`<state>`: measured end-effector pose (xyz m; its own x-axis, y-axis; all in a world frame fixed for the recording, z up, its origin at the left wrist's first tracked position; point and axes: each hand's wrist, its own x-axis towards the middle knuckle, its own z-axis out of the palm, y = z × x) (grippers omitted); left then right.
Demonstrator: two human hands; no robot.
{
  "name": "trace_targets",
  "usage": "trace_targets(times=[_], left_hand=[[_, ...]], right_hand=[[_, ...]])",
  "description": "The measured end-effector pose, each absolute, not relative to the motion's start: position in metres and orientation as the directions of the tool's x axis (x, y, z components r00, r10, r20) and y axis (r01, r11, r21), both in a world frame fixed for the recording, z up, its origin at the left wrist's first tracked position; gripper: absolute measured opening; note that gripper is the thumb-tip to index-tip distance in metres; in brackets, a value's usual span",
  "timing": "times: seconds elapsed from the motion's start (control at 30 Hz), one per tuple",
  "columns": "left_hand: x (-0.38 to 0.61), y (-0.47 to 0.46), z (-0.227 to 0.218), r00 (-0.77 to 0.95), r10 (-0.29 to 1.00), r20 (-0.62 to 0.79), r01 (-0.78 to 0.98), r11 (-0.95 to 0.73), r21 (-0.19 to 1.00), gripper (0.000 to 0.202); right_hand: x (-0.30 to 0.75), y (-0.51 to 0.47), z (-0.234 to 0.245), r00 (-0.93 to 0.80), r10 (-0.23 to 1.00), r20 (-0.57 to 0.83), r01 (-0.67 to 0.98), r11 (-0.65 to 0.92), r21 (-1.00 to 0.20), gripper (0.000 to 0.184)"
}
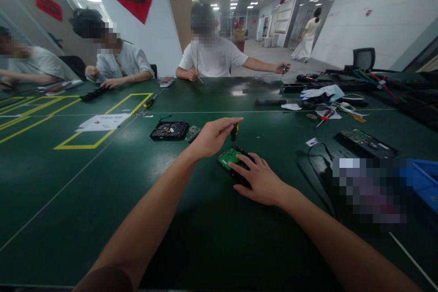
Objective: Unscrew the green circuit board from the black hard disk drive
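My left hand (211, 138) holds a black and yellow screwdriver (234, 133) at its handle. The tool stands roughly upright at the far edge of a hard drive (226, 157); I cannot tell whether its tip touches the drive. The drive lies on the table with its green circuit board facing up. Across its right side my right hand (262, 180) is spread, fingers over the board and edges, gripping it. Left of my left hand lies an opened drive case (169, 130), with a loose circuit board (192, 133) beside it.
Another hard drive (367, 142), a cable (310, 159), a red screwdriver (325, 118) and a blue bin (426, 182) are on the right. Gloves (321, 94) lie farther back. A paper (102, 122) sits at left. Several people sit across the green table (85, 205).
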<state>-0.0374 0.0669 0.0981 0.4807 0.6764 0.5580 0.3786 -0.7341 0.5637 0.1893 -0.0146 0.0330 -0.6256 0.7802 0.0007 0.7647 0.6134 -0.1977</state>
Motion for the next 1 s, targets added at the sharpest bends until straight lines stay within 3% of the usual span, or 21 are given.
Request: trace_targets(times=[0.13,0.27,0.43,0.53,0.7,0.9,1.0], left_hand=[[-0.038,0.067,0.099,0.481,0.657,0.58,0.361,-0.752,0.551,0.036],[-0.034,0.067,0.097,0.384,0.677,0.628,0.465,-0.729,0.502,0.027],[-0.028,0.067,0.092,0.297,0.701,0.648,0.481,-0.696,0.533,0.022],[-0.025,0.067,0.091,0.283,0.747,0.602,0.368,-0.664,0.651,0.023],[-0.023,0.068,0.09,0.363,0.825,0.433,0.031,-0.475,0.879,0.034],[-0.027,0.07,0.09,0.413,0.838,0.357,-0.118,-0.339,0.933,0.033],[-0.029,0.068,0.092,0.367,0.844,0.392,-0.027,-0.411,0.911,0.034]], right_hand=[[0.189,-0.015,0.033,-0.624,0.782,-0.002,0.766,0.611,-0.198,0.073],[0.189,-0.016,0.035,-0.622,0.783,-0.005,0.767,0.608,-0.204,0.072],[0.189,-0.015,0.034,-0.616,0.787,-0.011,0.773,0.602,-0.199,0.072],[0.189,-0.015,0.033,-0.616,0.788,-0.002,0.773,0.604,-0.192,0.072],[0.19,-0.015,0.033,-0.621,0.784,0.002,0.769,0.609,-0.195,0.072],[0.19,-0.015,0.033,-0.623,0.782,-0.005,0.767,0.609,-0.202,0.073],[0.19,-0.015,0.033,-0.625,0.781,-0.003,0.765,0.612,-0.203,0.072]])
